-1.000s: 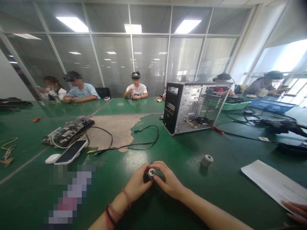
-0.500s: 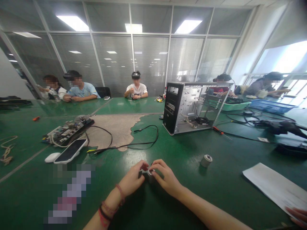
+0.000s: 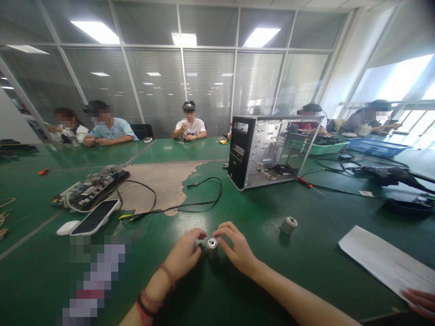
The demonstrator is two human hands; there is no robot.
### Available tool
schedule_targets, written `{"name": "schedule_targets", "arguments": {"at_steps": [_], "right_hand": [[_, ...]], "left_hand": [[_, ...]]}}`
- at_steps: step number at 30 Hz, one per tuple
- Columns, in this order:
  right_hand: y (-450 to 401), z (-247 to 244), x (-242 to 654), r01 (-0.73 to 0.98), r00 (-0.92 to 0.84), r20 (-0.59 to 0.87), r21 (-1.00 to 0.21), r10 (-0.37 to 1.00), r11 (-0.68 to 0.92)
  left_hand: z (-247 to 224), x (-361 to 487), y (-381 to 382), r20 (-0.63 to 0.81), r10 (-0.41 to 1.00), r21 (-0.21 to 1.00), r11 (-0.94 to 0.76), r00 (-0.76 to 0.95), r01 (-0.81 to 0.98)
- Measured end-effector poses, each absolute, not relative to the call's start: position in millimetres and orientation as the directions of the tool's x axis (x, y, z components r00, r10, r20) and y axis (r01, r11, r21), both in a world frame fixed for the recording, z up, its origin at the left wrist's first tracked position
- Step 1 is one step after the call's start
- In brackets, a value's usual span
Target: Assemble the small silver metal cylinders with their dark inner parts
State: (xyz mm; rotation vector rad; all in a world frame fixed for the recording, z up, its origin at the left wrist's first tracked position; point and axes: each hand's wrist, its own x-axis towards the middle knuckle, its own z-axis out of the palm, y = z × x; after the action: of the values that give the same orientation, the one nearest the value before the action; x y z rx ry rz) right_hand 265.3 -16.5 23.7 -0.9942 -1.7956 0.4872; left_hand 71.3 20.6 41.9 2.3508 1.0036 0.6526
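A short silver metal cylinder (image 3: 212, 248) stands upright on the green table, with dark holes in its top face. My left hand (image 3: 186, 253) is just left of it, fingers closed around a small grey piece (image 3: 199, 243) that is mostly hidden. To the cylinder's right, my right hand (image 3: 235, 248) has its fingers curved and apart, the tips close to the rim; whether they touch it is hard to see. Another similar metal cylinder (image 3: 289, 225) stands farther right.
An open computer case (image 3: 240, 154) stands beyond my hands. A circuit assembly (image 3: 90, 188), a phone (image 3: 96, 217) and a black cable (image 3: 204, 203) lie leftward. At right are a paper sheet (image 3: 384, 258), another person's hand (image 3: 419, 301) and a screwdriver (image 3: 305, 182). Several people sit around the table.
My right fingers have moved off the cylinder's top, and my left hand has drawn slightly left with the grey piece. The cylinder's top face is now uncovered.
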Motion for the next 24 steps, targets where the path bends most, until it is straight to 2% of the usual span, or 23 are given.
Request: {"name": "schedule_targets", "arguments": {"at_steps": [7, 10, 15, 18, 24], "right_hand": [[-11.0, 24.1, 288.2, 0.511, -0.106, 0.494, -0.718, 0.863, 0.473], [-6.9, 18.9, 295.1, 0.579, -0.212, 0.401, -0.683, 0.891, 0.445], [-7.1, 12.5, 295.1, 0.667, -0.426, 0.286, -0.541, 0.858, 0.512], [-8.5, 13.3, 294.5, 0.688, -0.468, 0.245, -0.503, 0.849, 0.524], [-8.3, 19.5, 297.9, 0.708, -0.484, 0.163, -0.505, 0.86, 0.494]], "left_hand": [[36.7, 69.5, 22.3, 0.231, 0.758, 0.565, -0.615, 0.609, 0.551], [36.9, 69.2, 22.2, 0.234, 0.755, 0.545, -0.623, 0.613, 0.56], [35.1, 68.9, 23.1, 0.252, 0.762, 0.546, -0.621, 0.597, 0.562], [34.3, 68.6, 23.8, 0.259, 0.76, 0.545, -0.625, 0.596, 0.559], [37.9, 70.6, 24.1, 0.26, 0.752, 0.532, -0.635, 0.606, 0.56]]}}
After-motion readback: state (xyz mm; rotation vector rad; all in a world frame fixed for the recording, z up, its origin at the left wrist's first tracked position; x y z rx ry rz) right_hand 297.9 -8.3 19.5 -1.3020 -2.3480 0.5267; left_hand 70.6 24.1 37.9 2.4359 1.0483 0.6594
